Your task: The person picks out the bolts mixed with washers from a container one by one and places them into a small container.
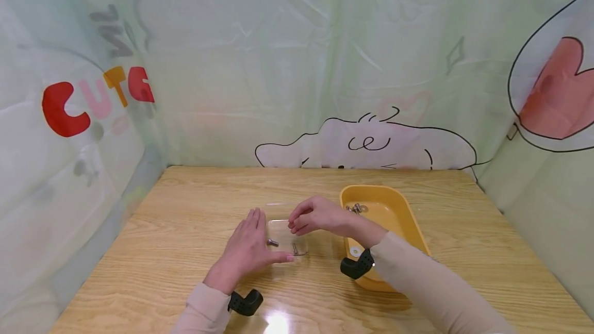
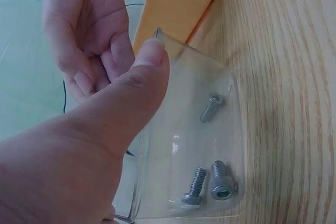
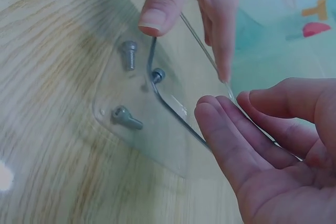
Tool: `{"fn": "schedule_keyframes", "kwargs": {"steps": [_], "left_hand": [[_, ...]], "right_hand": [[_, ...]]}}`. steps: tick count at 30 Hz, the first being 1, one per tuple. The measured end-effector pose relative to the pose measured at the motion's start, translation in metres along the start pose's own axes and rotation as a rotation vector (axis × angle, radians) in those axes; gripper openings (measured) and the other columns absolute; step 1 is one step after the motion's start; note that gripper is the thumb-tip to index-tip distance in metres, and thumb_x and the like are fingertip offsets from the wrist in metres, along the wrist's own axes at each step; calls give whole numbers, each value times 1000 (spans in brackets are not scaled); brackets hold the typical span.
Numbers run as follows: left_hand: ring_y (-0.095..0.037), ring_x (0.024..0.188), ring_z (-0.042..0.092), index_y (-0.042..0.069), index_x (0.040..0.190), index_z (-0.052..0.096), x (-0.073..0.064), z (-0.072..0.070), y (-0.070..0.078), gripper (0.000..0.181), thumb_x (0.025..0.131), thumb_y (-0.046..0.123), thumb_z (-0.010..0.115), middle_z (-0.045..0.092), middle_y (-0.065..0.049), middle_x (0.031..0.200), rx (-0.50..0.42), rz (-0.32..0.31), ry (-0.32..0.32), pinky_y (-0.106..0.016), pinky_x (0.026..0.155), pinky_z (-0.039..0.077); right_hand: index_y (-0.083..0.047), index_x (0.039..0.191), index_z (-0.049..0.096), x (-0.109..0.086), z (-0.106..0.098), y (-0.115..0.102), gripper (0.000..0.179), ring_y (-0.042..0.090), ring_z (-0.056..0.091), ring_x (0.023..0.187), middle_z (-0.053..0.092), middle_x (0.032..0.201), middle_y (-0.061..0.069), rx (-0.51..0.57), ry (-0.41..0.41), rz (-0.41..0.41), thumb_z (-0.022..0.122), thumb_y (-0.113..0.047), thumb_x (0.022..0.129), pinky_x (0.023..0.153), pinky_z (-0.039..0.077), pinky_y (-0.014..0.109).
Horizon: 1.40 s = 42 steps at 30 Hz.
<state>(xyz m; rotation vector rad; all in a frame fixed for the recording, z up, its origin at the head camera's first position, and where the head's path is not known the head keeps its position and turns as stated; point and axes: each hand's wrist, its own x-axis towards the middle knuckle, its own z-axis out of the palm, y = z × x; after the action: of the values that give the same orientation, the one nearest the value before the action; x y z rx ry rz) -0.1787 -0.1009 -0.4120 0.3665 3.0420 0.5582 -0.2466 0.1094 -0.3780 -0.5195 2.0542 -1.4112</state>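
A clear plastic box [image 1: 280, 231] stands on the wooden table, with three silver socket-head bolts lying in its bottom. In the left wrist view, one bolt [image 2: 212, 107] lies apart from the other two, a slim bolt [image 2: 196, 186] and a thicker bolt [image 2: 222, 181]. My left hand [image 1: 248, 246] holds the box by its walls, the thumb at the near rim and the fingers along the left side. Over the box's right side hovers my right hand [image 1: 320, 215], its fingers loosely bent and nothing visible between them.
To the right of the box is a yellow tray [image 1: 387, 215], partly covered by my right forearm. Several bolts [image 1: 356, 209] lie at its far left, and a pale washer [image 1: 356, 251] nearer me. A printed curtain [image 1: 241, 66] hangs behind the table.
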Motion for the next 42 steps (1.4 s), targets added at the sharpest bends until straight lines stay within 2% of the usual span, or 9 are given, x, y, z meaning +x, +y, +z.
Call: {"fn": "schedule_keyframes", "kwargs": {"steps": [6, 11, 18, 22, 27, 34, 38, 42], "left_hand": [[-39, 152, 20, -9, 154, 20, 0, 3, -1, 129, 71, 77, 69, 19, -27, 162, -32, -13, -11, -53, 122, 25], [-40, 152, 19, -9, 154, 19, -2, 0, 0, 126, 74, 75, 68, 17, -27, 162, -36, -16, -13, -53, 123, 24], [-37, 153, 15, -7, 155, 18, 2, -6, 4, 117, 81, 73, 62, 15, -24, 164, -59, 6, 21, -50, 124, 20], [-34, 154, 12, -5, 156, 18, 4, -8, 8, 116, 81, 73, 62, 12, -21, 165, -70, 26, 18, -49, 125, 18], [-32, 155, 11, -3, 156, 18, 9, -10, 18, 118, 80, 75, 62, 12, -18, 166, -78, 52, 1, -47, 126, 17], [-29, 155, 9, 0, 157, 15, 15, -10, 35, 121, 77, 80, 58, 9, -16, 166, -53, 84, -33, -45, 126, 15], [-29, 155, 10, 0, 157, 16, 17, -8, 45, 119, 78, 77, 62, 10, -16, 166, -47, 111, -39, -45, 126, 15], [-29, 155, 10, 0, 157, 17, 20, -5, 56, 117, 80, 74, 63, 12, -17, 166, -49, 158, -47, -44, 126, 16]], "right_hand": [[9, 112, 66, -7, -12, 0, 22, 33, 71, 104, 67, 117, 29, 31, 24, 17, 60, -5, 95, 93, 57, 44], [11, 114, 64, -14, -24, 1, 24, 35, 69, 107, 66, 118, 29, 53, 36, -3, 59, -5, 96, 96, 55, 47], [15, 117, 60, -24, -42, 3, 27, 34, 68, 109, 63, 120, 30, 95, 48, -13, 58, -3, 97, 100, 51, 51], [16, 119, 58, -30, -51, 5, 28, 34, 68, 111, 66, 117, 25, 104, 62, -15, 57, -3, 98, 101, 51, 50], [18, 120, 56, -40, -61, 7, 30, 37, 65, 116, 69, 113, 17, 118, 78, -19, 58, -2, 97, 102, 51, 48], [16, 122, 55, -53, -77, 16, 33, 27, 69, 110, 71, 112, 14, 104, 136, 4, 58, -6, 98, 98, 55, 41], [18, 123, 53, -57, -86, 23, 34, 29, 69, 108, 71, 112, 18, 90, 173, -4, 55, -6, 99, 93, 58, 36], [20, 124, 52, -60, -91, 29, 35, 27, 70, 104, 69, 114, 24, 94, 234, 25, 53, -5, 100, 93, 58, 38]]}}
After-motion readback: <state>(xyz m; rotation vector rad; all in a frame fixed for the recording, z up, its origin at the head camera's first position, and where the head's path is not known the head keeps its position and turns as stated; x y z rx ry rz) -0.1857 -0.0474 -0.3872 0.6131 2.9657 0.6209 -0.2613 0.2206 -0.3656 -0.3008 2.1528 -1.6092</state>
